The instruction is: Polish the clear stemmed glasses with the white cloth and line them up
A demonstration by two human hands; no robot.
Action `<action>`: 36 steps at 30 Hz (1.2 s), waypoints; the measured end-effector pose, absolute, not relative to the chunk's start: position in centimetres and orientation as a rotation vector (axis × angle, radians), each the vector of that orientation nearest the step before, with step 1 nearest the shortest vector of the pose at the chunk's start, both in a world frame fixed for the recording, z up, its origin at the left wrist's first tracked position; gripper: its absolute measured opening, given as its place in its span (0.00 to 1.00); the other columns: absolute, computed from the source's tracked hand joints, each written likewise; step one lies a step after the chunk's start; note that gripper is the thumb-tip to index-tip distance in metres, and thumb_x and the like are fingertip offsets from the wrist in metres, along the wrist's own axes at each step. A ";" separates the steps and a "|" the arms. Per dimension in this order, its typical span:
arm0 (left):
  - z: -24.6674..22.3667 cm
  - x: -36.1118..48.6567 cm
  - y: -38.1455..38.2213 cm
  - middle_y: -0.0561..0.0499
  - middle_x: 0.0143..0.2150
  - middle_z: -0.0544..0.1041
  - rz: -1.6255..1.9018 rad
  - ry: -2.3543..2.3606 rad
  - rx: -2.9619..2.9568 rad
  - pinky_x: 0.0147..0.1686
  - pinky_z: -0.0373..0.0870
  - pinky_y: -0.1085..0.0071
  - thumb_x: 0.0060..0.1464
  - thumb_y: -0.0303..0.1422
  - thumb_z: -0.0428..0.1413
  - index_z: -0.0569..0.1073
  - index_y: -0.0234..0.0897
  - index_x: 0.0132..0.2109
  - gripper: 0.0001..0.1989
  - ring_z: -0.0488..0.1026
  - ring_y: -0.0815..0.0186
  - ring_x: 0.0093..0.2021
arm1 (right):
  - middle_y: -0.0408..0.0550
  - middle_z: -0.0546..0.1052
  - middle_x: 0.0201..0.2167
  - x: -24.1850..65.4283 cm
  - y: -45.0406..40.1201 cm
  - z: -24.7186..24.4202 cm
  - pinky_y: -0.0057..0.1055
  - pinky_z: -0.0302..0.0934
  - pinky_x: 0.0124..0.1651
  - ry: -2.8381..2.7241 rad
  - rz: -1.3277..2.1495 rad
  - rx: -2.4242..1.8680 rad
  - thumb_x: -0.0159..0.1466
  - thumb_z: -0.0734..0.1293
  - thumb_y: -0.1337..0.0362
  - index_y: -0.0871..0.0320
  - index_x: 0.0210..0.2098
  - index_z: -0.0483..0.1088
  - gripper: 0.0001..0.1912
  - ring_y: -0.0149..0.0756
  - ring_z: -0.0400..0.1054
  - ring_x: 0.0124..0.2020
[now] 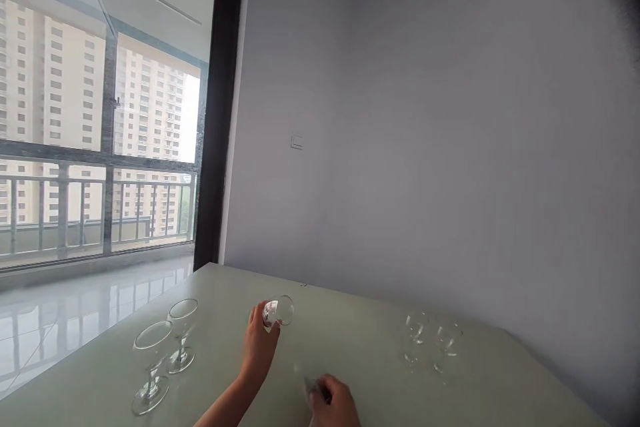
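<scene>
My left hand (259, 347) is raised over the pale green table (350, 333) and grips a small clear glass (278, 311), which lies tilted on its side in my fingers. My right hand (334, 401) is low near the front edge, closed around something small and clear (311, 385) that I cannot make out. Two wide stemmed glasses (150, 367) (182, 335) stand upright to the left of my left hand. Two smaller clear stemmed glasses (415, 337) (447, 345) stand at the right, apart from both hands.
A grey wall (425, 147) with a light switch (297, 141) rises behind the table. At the left is a dark window frame (220, 107), a glossy white floor (75, 313) and a balcony railing with tall buildings beyond.
</scene>
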State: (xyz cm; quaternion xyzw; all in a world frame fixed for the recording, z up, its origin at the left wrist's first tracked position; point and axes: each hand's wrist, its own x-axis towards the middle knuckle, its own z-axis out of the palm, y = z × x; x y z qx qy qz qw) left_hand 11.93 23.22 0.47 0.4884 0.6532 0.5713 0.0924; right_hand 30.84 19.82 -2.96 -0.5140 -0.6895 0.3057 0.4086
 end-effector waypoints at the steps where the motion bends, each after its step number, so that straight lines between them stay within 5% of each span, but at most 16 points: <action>1: 0.5 12.7 22.7 0.52 0.39 0.70 1.667 1.925 1.509 0.36 0.66 0.67 0.49 0.31 0.51 0.65 0.39 0.46 0.15 0.69 0.64 0.35 | 0.45 0.70 0.19 31.9 20.4 -2.4 0.33 0.62 0.31 -1.627 0.812 -1.305 0.54 0.61 0.55 0.55 0.19 0.63 0.12 0.41 0.68 0.26; 5: 0.1 15.3 21.2 0.49 0.41 0.71 1.560 1.903 1.665 0.37 0.66 0.64 0.50 0.33 0.48 0.64 0.40 0.48 0.16 0.69 0.61 0.35 | 0.45 0.67 0.19 35.0 20.8 0.8 0.30 0.61 0.26 -1.266 0.951 -1.226 0.59 0.55 0.50 0.53 0.24 0.61 0.16 0.38 0.65 0.23; 9: -0.6 17.3 20.0 0.48 0.47 0.70 1.484 1.887 1.764 0.42 0.65 0.64 0.52 0.32 0.47 0.63 0.41 0.49 0.16 0.69 0.60 0.43 | 0.46 0.72 0.24 34.2 19.0 2.7 0.31 0.63 0.31 -1.341 0.892 -1.043 0.59 0.59 0.46 0.55 0.33 0.71 0.19 0.40 0.67 0.28; 14: -0.7 17.6 18.9 0.47 0.51 0.68 1.321 1.979 1.865 0.45 0.64 0.64 0.53 0.31 0.45 0.62 0.40 0.50 0.16 0.67 0.60 0.50 | 0.50 0.74 0.44 31.7 17.5 2.0 0.35 0.59 0.51 -1.775 0.642 -0.907 0.61 0.59 0.62 0.55 0.45 0.72 0.16 0.44 0.66 0.47; 21: 0.3 17.6 17.8 0.49 0.46 0.70 1.204 1.862 2.119 0.47 0.63 0.66 0.39 0.16 0.44 0.65 0.40 0.47 0.26 0.66 0.62 0.48 | 0.47 0.75 0.45 32.7 17.1 3.2 0.35 0.59 0.49 -2.265 0.634 -1.055 0.48 0.64 0.73 0.50 0.47 0.70 0.27 0.46 0.67 0.46; 25: 0.6 17.9 17.5 0.50 0.46 0.72 1.122 1.825 2.233 0.46 0.64 0.67 0.40 0.18 0.46 0.65 0.41 0.49 0.27 0.67 0.62 0.47 | 0.46 0.76 0.39 33.3 17.5 3.0 0.32 0.60 0.42 -2.295 0.473 -1.048 0.50 0.61 0.74 0.48 0.41 0.73 0.22 0.43 0.69 0.40; 31: 1.7 16.2 17.6 0.51 0.49 0.74 1.498 1.739 2.942 0.51 0.55 0.63 0.53 0.21 0.47 0.61 0.42 0.57 0.25 0.68 0.60 0.48 | 0.41 0.66 0.22 33.0 17.6 3.9 0.25 0.52 0.28 -1.576 1.340 -0.841 0.53 0.64 0.64 0.58 0.36 0.73 0.13 0.30 0.57 0.23; 33: 2.5 15.5 17.7 0.51 0.45 0.76 1.522 1.535 3.089 0.52 0.54 0.62 0.56 0.21 0.46 0.62 0.38 0.57 0.22 0.70 0.62 0.44 | 0.39 0.62 0.21 33.3 17.0 4.7 0.24 0.48 0.25 -1.422 1.596 -0.724 0.52 0.65 0.61 0.60 0.43 0.71 0.19 0.27 0.50 0.21; 36: 3.4 14.6 17.8 0.51 0.40 0.77 1.274 1.409 3.058 0.46 0.60 0.63 0.58 0.29 0.50 0.59 0.37 0.58 0.20 0.71 0.64 0.36 | 0.41 0.66 0.26 34.4 16.1 5.7 0.26 0.51 0.28 -1.622 1.525 -0.936 0.47 0.67 0.66 0.56 0.53 0.64 0.32 0.29 0.55 0.24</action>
